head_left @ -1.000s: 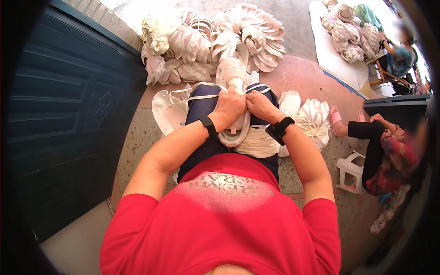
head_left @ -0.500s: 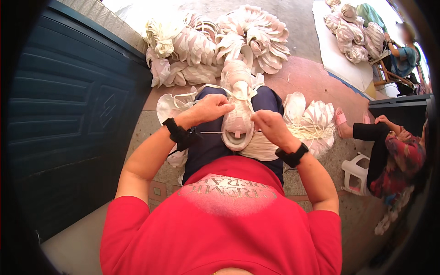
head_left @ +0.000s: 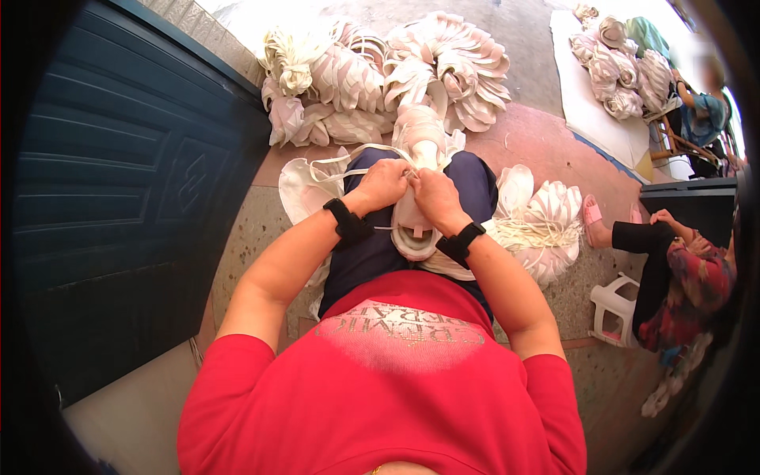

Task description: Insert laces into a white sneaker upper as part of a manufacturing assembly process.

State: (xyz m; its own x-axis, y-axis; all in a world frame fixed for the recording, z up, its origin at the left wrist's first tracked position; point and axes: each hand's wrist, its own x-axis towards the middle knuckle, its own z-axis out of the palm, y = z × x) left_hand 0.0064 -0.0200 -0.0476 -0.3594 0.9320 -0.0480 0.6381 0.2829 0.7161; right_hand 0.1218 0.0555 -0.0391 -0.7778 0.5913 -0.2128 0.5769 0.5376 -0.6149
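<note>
A pale shoe upper (head_left: 419, 127) lies lengthwise across my lap, its heel opening toward my body. Over its middle, my left hand (head_left: 383, 183) and my right hand (head_left: 438, 199) meet with fingertips pinched close together. Both appear to grip a white shoelace (head_left: 342, 159), which loops out to the left above the left hand. The exact spot where the lace passes between the fingers is hidden by the hands. Another pale upper (head_left: 297, 190) rests beside my left knee.
Bundles of pale uppers (head_left: 348, 75) are piled on the floor ahead. A tied bundle (head_left: 546, 222) sits right of my knees. A dark blue door (head_left: 119, 182) stands at left. At right, a person (head_left: 689, 269) sits near a white stool (head_left: 615, 309); another person (head_left: 701, 115) sits farther off.
My hands were apart on either side of the upper; now they have come together over its middle. The right hand moved left and the left hand slightly right.
</note>
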